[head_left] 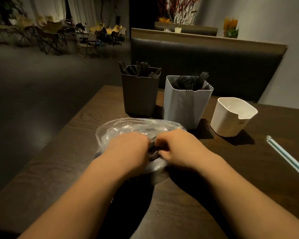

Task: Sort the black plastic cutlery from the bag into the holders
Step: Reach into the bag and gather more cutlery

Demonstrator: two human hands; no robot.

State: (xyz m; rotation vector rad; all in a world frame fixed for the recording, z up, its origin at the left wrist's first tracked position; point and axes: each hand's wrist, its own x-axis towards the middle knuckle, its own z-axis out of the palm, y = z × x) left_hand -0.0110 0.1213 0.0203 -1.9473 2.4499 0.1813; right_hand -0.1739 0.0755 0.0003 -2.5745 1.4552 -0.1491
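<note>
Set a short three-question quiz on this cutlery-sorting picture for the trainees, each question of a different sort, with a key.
1. True or false: the white holder is empty.
2. The left hand and the right hand are both at which thing? A. the bag B. a straw C. the bench
3. How many holders stand on the table?

Key: 1 true. 2 A. 3 three: the dark holder, the pale holder and the white holder.
</note>
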